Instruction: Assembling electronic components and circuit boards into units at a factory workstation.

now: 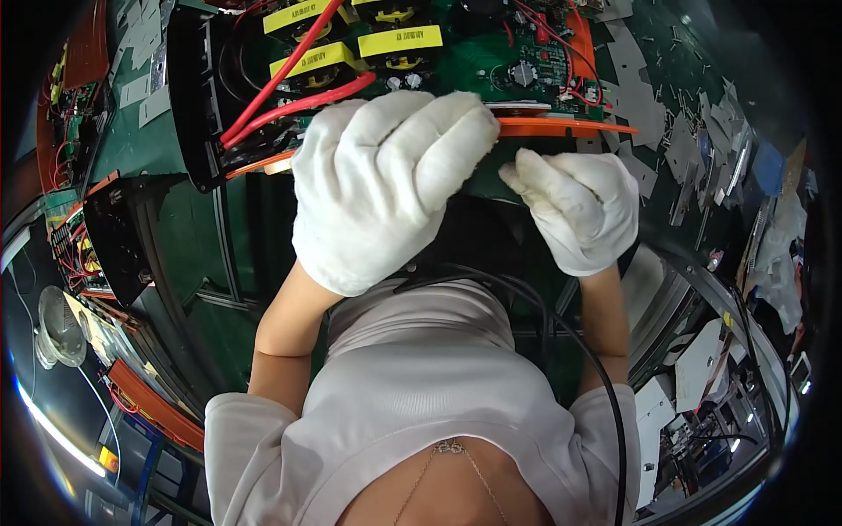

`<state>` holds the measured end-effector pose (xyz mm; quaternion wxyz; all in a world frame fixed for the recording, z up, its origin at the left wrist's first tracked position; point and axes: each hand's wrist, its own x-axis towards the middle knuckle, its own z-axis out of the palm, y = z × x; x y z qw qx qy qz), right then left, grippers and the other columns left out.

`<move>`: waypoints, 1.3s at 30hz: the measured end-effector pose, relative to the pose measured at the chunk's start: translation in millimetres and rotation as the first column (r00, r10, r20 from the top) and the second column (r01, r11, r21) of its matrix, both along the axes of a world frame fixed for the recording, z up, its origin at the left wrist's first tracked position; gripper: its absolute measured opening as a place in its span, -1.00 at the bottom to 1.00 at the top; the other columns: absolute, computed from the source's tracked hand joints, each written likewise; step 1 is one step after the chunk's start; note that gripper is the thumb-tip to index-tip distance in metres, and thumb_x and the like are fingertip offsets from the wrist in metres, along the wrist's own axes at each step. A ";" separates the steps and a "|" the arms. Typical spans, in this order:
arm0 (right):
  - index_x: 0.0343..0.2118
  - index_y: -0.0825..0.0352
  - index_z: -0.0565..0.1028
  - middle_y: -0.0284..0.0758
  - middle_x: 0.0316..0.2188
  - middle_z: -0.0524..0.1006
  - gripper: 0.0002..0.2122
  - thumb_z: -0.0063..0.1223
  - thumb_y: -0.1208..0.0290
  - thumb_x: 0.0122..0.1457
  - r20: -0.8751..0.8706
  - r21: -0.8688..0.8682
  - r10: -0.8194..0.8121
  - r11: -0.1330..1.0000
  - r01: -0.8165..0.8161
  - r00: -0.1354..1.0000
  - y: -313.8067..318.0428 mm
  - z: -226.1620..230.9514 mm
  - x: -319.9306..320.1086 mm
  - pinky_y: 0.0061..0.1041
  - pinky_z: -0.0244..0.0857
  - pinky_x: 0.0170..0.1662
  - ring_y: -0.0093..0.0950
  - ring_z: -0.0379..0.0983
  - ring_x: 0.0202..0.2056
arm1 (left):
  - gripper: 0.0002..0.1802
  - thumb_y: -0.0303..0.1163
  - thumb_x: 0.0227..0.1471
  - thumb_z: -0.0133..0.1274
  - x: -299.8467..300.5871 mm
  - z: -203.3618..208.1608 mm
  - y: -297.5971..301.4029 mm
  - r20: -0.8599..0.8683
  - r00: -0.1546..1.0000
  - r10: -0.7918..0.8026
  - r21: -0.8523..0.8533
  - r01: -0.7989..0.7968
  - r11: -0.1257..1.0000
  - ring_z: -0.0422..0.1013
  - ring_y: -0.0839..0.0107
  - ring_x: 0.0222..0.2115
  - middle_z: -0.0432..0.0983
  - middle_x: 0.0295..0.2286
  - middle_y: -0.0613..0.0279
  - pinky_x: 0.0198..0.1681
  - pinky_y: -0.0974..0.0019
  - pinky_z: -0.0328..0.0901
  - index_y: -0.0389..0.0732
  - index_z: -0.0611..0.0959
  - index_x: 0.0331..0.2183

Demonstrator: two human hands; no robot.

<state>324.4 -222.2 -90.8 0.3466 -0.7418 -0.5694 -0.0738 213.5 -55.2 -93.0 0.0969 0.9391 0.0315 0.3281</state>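
White cotton gloves cover both of my hands. My left hand (386,184) is closed at the near edge of an open electronic unit, in front of its orange side panel (561,126). Its fingers curl away from view, so what they grip is hidden. Lower and to the right, my right hand (579,210) is closed too, thumb and fingers drawn together near the table edge; I cannot make out anything in them. Inside the unit is a green circuit board (482,83) with yellow-wrapped transformers (399,40). A thick red cable (303,101) runs beside my left fingers.
A black end panel (189,96) closes the unit's left side. Flat grey metal pieces (684,153) and scattered screws (671,53) lie on the green table at right. Similar units (79,114) stand at left. A black cable (588,351) hangs across my right side.
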 end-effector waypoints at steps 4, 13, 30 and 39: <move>-0.30 0.17 0.55 -0.41 -0.42 0.50 -0.64 0.38 0.57 -0.25 0.000 -0.205 0.142 0.969 -0.139 0.990 -2.3 9.6 13.5 -0.56 0.35 -0.48 -0.48 0.48 -0.50 | -0.61 -0.44 -0.34 0.11 -1.6 -0.8 1.2 -0.013 1.000 -0.008 -0.011 0.008 1.000 0.40 0.49 -0.32 0.48 -0.30 0.51 -0.28 0.35 0.29 -0.02 0.54 -0.29; -0.36 0.38 0.53 -0.28 -0.36 0.56 -0.86 0.17 0.69 -0.01 -0.464 -0.137 -0.292 0.956 0.258 0.836 -0.4 2.7 -22.4 -0.64 0.38 -0.32 -0.61 0.51 -0.39 | -0.59 -0.64 -0.33 0.12 -2.2 0.6 -1.3 0.007 1.000 0.007 -0.017 -0.007 1.000 0.44 0.47 -0.34 0.56 -0.29 0.53 -0.37 0.39 0.32 -0.01 0.58 -0.33; -0.51 0.18 0.45 -0.38 -0.67 0.42 -0.80 0.32 0.36 -0.08 -0.174 -0.188 -0.510 0.857 0.480 0.843 11.5 -4.9 -27.8 -0.43 0.25 -0.58 -0.36 0.39 -0.67 | -0.58 -0.64 -0.35 0.13 -0.7 -3.6 0.5 0.048 0.999 0.012 -0.002 -0.012 1.000 0.44 0.51 -0.35 0.56 -0.30 0.57 -0.39 0.40 0.30 0.01 0.59 -0.34; -0.56 0.23 0.45 -0.42 -0.71 0.39 -0.79 0.36 0.45 -0.11 -0.200 -0.002 -0.494 0.864 0.504 0.846 19.3 -24.4 -30.0 -0.60 0.13 -0.63 -0.58 0.26 -0.72 | -0.59 -0.64 -0.35 0.11 -0.4 -2.8 -1.1 0.047 0.999 0.013 -0.007 -0.013 1.000 0.45 0.50 -0.37 0.57 -0.31 0.54 -0.41 0.41 0.30 0.00 0.60 -0.35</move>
